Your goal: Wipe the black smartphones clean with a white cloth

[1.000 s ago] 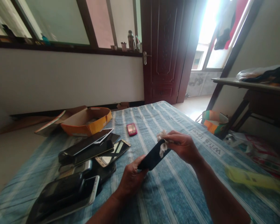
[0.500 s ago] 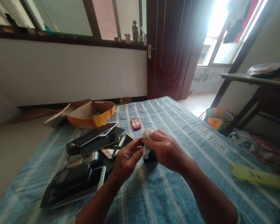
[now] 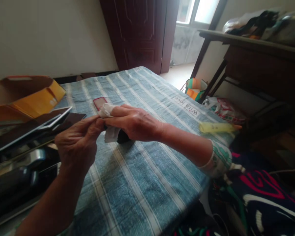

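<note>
Above the striped sheet [image 3: 140,167], the left hand [image 3: 77,141] pinched a black object [image 3: 123,137], mostly hidden, while the right hand [image 3: 141,124] held white tissue [image 3: 111,134] against it; probably this was wiping, and the next stroke called for steady hold.

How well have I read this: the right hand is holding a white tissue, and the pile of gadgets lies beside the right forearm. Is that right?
Not quite: the pile of gadgets lies beside the left forearm, not the right one, as the head view shows. The right hand is indeed holding a white tissue.
</note>
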